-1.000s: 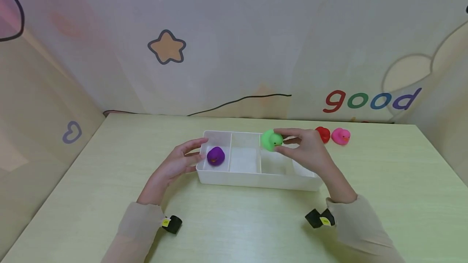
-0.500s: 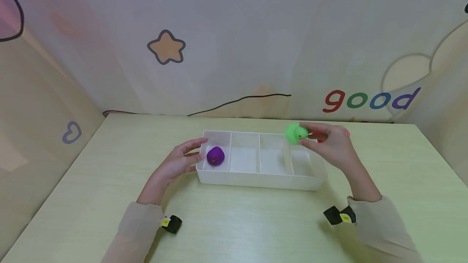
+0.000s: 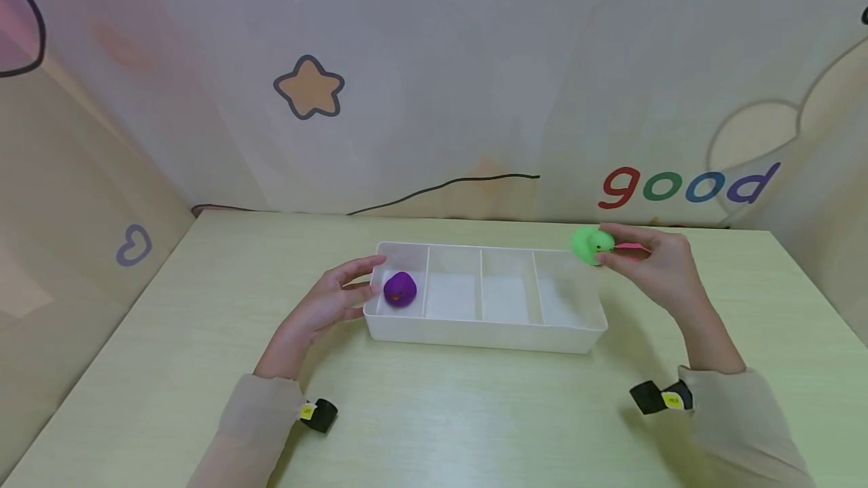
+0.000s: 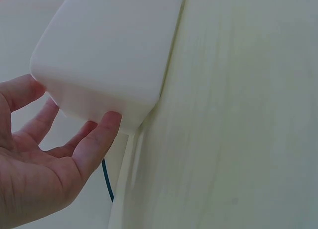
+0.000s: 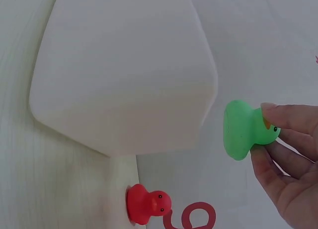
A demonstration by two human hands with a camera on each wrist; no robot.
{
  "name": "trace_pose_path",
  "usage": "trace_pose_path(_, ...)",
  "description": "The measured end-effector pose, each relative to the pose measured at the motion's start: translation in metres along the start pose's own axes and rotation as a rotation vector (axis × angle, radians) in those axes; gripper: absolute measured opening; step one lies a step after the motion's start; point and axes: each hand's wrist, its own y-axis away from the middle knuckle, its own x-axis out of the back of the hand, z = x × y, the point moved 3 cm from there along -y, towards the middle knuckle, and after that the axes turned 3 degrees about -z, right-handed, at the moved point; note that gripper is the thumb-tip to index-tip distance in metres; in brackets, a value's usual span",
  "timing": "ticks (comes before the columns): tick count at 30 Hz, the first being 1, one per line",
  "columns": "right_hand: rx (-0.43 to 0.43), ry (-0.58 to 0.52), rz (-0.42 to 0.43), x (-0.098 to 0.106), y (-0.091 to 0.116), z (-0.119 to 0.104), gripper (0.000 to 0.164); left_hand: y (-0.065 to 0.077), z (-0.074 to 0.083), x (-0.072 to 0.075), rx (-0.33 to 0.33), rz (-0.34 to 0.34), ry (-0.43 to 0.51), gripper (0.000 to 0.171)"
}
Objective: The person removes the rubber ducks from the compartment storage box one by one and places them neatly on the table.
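A green rubber duck [image 3: 593, 245] is pinched between the thumb and fingers of my right hand [image 3: 667, 273], held above the right end of a white divided box [image 3: 484, 335]. In the right wrist view the duck [image 5: 243, 129] hangs clear of the box's end wall [image 5: 154, 124]. My left hand [image 3: 332, 296] touches the box's left end with spread fingertips; the left wrist view shows those fingers [image 4: 102, 134] resting against the end wall. Inside the leftmost compartment sits a purple rubber duck [image 3: 400, 289]; the other compartments hold nothing visible.
A red rubber duck [image 5: 144, 204] stands on the table beyond the box's right end. Part of a pink duck [image 3: 632, 250] shows behind my right hand. A printed cloth backdrop [image 3: 434, 96] rises at the table's far edge.
My right hand has moved right with the green duck, from over the third compartment to above the box's right end. The left hand and the box have stayed in place.
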Motion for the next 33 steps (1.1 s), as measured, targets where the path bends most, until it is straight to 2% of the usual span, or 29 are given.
trace_pose_path(5, -0.051, 0.011, 0.001, 0.011, -0.001, 0.012, 0.048, 0.0, -0.001, 0.0, -0.003, -0.007, -0.001, 0.052)
trace_pose_path(8, -0.042, 0.02, 0.018, 0.016, -0.001, 0.018, 0.048, 0.0, -0.001, 0.0, -0.001, -0.005, 0.001, 0.052)
trace_pose_path(9, -0.044, 0.03, 0.032, 0.019, -0.005, 0.031, 0.048, 0.0, -0.001, 0.0, -0.001, -0.004, 0.001, 0.052)
trace_pose_path(15, -0.067, 0.085, 0.064, 0.03, -0.008, 0.047, 0.049, 0.001, -0.001, 0.0, 0.002, -0.003, 0.003, 0.052)
trace_pose_path(16, -0.068, 0.086, 0.061, 0.031, -0.005, 0.037, 0.049, 0.001, -0.001, 0.0, 0.002, -0.004, 0.004, 0.052)
trace_pose_path(17, -0.071, 0.086, 0.064, 0.032, -0.004, 0.036, 0.049, 0.0, -0.001, 0.0, 0.001, -0.005, 0.005, 0.052)
trace_pose_path(21, -0.095, 0.068, 0.067, 0.038, -0.004, 0.042, 0.051, 0.001, -0.001, 0.0, -0.002, -0.012, 0.009, 0.052)
trace_pose_path(24, -0.105, 0.029, 0.081, 0.042, -0.01, 0.068, 0.051, 0.0, -0.001, -0.001, -0.001, -0.017, 0.015, 0.052)
trace_pose_path(26, -0.132, -0.005, 0.105, 0.046, -0.017, 0.095, 0.05, 0.0, -0.001, -0.001, -0.001, -0.017, 0.016, 0.053)
trace_pose_path(29, -0.126, -0.033, 0.124, 0.051, -0.03, 0.14, 0.048, 0.0, -0.001, -0.002, -0.001, -0.014, 0.014, 0.053)
trace_pose_path(33, -0.111, 0.001, 0.132, 0.055, -0.039, 0.178, 0.049, 0.0, -0.001, -0.002, -0.005, -0.012, 0.009, 0.053)
